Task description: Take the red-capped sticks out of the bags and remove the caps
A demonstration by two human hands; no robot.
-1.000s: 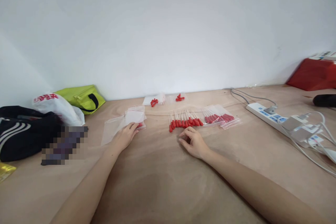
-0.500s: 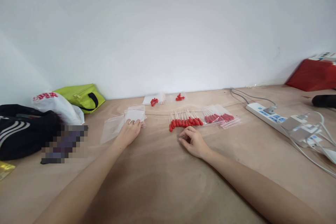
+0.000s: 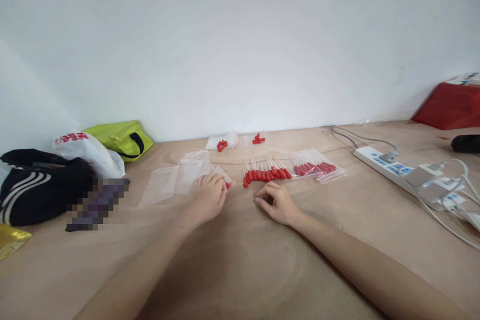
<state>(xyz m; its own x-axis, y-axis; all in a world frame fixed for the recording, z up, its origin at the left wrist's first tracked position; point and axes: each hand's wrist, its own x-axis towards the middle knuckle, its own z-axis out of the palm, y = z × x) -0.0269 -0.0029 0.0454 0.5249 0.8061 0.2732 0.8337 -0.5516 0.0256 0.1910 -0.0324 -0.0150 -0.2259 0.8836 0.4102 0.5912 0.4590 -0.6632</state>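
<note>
My left hand (image 3: 210,194) is closed on a small clear zip bag (image 3: 223,174), whose edge shows beyond the fingers. A bit of red shows beside the fingertips; I cannot make out whether it is the bag's seal or something inside. Further left, several flat clear zip bags (image 3: 161,182) overlap on the table. My right hand (image 3: 275,202) rests on the table with loosely curled fingers, thumb and forefinger apart, nothing visible between them. Just beyond it lies a row of thin pale sticks with red tips (image 3: 267,175). Bagged red-tipped sticks (image 3: 315,166) lie to the right of that row.
Small red pieces (image 3: 222,145) lie on clear bags near the wall. A white power strip (image 3: 382,162) with chargers and cables lies to the right. Leftward are a black bag (image 3: 45,190), a white plastic bag (image 3: 90,152) and a lime-green bag (image 3: 120,140). A red bag (image 3: 450,107) stands far right.
My left hand has moved right from the stack of zip bags, bringing a bag along. The right hand stays in place. The view has shifted slightly.
</note>
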